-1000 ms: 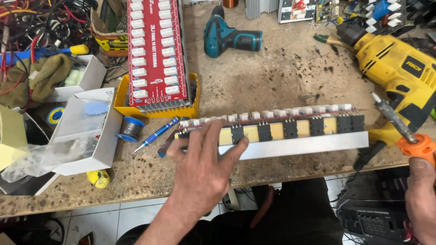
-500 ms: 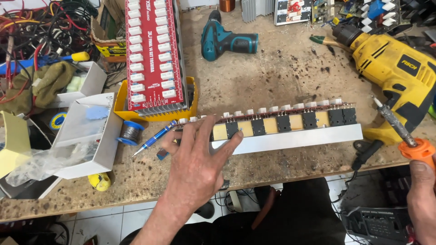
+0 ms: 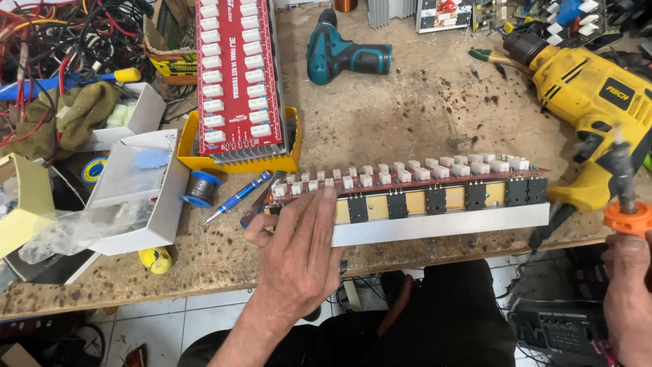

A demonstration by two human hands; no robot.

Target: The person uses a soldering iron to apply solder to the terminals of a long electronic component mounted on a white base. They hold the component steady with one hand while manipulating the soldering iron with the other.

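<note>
A long board (image 3: 435,197) is pinned flat near the front edge of the bench (image 3: 421,109) by the left hand (image 3: 299,251).

The left hand is laid palm down over the board's left end, fingers spread, pressing rather than gripping. A yellow drill (image 3: 591,102) lies at the right, a red board (image 3: 238,75) on a yellow tray (image 3: 238,163) is set upright-left, and white boxes (image 3: 136,183) are stacked further left. The right hand (image 3: 628,285) is clenched on an orange-collared iron (image 3: 625,204), held upright at the right edge.
</note>
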